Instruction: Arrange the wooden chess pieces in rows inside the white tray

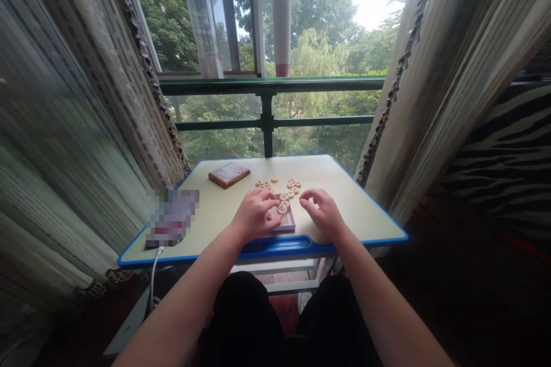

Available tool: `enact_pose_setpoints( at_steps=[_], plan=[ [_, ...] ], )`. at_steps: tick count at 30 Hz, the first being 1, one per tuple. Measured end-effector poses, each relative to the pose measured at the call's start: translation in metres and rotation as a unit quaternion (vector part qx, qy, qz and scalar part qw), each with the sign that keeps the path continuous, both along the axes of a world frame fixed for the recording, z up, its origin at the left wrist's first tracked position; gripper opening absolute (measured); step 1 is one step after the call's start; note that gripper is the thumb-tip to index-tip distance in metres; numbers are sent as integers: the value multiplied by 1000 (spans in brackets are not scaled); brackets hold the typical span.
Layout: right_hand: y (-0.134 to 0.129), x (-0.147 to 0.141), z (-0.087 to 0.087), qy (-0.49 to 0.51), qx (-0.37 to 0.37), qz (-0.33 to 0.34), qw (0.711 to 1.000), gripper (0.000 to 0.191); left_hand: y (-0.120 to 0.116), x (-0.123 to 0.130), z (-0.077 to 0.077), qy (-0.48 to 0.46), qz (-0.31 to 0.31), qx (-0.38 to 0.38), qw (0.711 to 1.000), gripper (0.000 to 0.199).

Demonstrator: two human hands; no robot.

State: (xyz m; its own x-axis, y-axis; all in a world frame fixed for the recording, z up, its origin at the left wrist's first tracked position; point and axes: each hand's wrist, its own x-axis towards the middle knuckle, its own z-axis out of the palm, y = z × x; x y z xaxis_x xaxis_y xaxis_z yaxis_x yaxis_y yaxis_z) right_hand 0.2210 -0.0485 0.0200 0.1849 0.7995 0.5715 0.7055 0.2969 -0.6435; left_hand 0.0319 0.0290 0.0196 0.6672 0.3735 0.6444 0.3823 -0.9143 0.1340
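Note:
My left hand (258, 212) reaches over a shallow open box (290, 225) near the table's front edge. Its thumb and forefinger close on a round wooden Chinese chess piece (282, 209) with a dark character on it. More such pieces touch or overlap around the box's far edge, one at its rim (283, 197). To the right of the box, my right hand (321, 212) hovers with curled fingers, thumb and forefinger tips close together. No piece shows between them. Loose pieces (294, 184) lie beyond the box, and others (263, 184) sit past my left fingers.
A flat brown box or lid (229, 174) lies at the table's back left. On the left edge rests a blurred-out device (173, 219) with a white cable (155, 275) hanging down. The pale table (365, 221) has a blue rim. Curtains flank it; a green railing (267, 86) stands behind.

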Motion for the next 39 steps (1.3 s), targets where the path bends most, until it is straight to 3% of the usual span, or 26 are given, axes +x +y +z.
enact_pose_setpoints(
  at_steps=[3, 9, 16, 24, 30, 39],
  plan=[
    [-2, 1, 2, -24, 7, 24, 999, 12, 0, -1, 1, 27, 10, -14, 999, 20],
    [0, 4, -1, -33, 37, -14, 999, 14, -5, 1, 4, 69, 19, -9, 997, 18],
    [0, -1, -7, -122, 0, 68, 990, 13, -7, 4, 7, 81, 23, -1, 996, 18],
    [2, 0, -7, -111, 25, 31, 993, 16, -8, 6, 5, 74, 35, -31, 996, 15],
    [0, -7, -8, -196, -3, 74, 978, 14, -10, 6, 7, 89, 18, -34, 995, 18],
    [-4, -10, -6, -275, -15, 123, 953, 19, -7, -9, 10, 1, 77, -18, 997, 14]
  ],
)
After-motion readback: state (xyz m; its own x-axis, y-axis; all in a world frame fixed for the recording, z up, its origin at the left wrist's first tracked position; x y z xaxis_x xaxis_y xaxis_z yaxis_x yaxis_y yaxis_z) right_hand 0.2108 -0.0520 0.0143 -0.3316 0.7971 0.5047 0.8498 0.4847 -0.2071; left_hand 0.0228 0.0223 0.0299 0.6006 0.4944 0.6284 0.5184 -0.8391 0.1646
